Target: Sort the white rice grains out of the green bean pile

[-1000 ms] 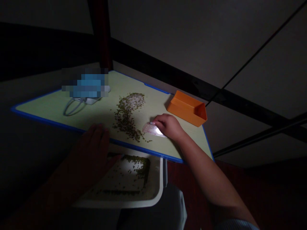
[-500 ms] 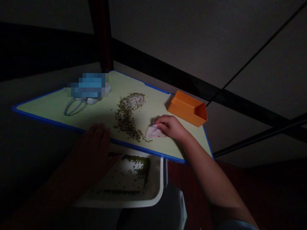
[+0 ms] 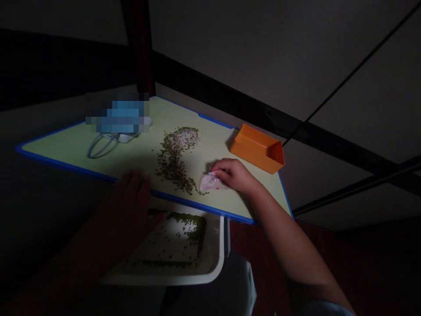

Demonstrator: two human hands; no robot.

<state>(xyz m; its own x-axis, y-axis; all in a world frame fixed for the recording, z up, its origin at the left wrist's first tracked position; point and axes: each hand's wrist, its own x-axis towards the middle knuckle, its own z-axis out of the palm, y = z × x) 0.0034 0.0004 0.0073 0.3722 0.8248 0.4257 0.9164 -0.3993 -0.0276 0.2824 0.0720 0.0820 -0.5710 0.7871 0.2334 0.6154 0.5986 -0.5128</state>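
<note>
My right hand (image 3: 234,174) pinches a clear pinkish protractor (image 3: 213,183), which rests on the pale board with its rounded side toward a spread of small green beans (image 3: 173,164), mung beans by their look. A few beans lie right at the protractor's left corner. In deep shadow, my left hand (image 3: 126,202) lies over the board's blue front edge, fingers stretched out and holding nothing that I can see. Below that edge sits a white tray (image 3: 215,267) with more green beans gathered along its far side and corner.
The pale board (image 3: 223,206) has a blue rim. An orange open box (image 3: 255,151) stands at its right back. At the left back is a blurred blue-screened device (image 3: 123,118) on a white base with a looped grey cable (image 3: 95,151). Walls border the board behind.
Hardly anything differs. The protractor appears slightly tilted under my right hand, its markings showing clearer. My left hand, the beans and the box stay where they were.
</note>
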